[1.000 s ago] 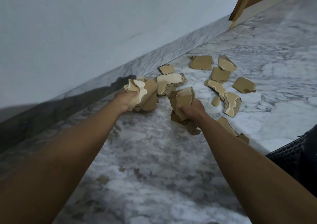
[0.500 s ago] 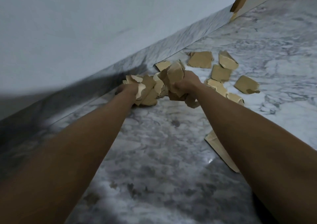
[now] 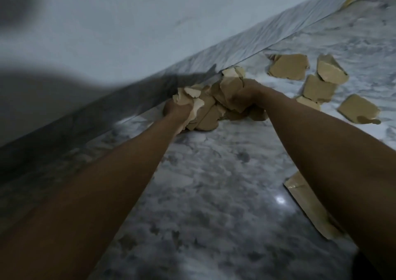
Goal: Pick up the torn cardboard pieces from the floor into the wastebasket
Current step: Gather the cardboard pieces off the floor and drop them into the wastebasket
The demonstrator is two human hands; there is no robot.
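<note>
change: right hand (image 3: pixel 244 95) moves up and left from mid-floor to meet left hand (image 3: pixel 174 110) at the skirting; the two handfuls now press together as one wad; loose piece that lay by the skirting between the hands a second ago no longer shows apart, likely gathered in
task meaning: judging by this, still in the gathering step, nothing binned yet; wastebasket out of view now, seen at lower right a second ago
near piece: long flat cardboard strip (image 3: pixel 308 206) on marble floor (image 3: pixel 203 194), partly under right forearm, untouched
left hand pose: arm stretched forward, fingers curled round a crumpled cardboard wad (image 3: pixel 205 108), knuckles close to the skirting (image 3: pixel 120 110)
right hand pose: arm stretched forward and inward, fingers curled round its own torn pieces (image 3: pixel 231 86), touching left hand's wad
hand state: both full, gripping cardboard, no free fingers visible
far pieces: loose cardboard pieces (image 3: pixel 317 86) on the floor beyond and right of right hand, well apart from the wad; one separate piece (image 3: pixel 357 110) further right
blur: frame soft, exact count of pieces in hands cannot be told
risk: overfull grip may shed scraps when lifted
</note>
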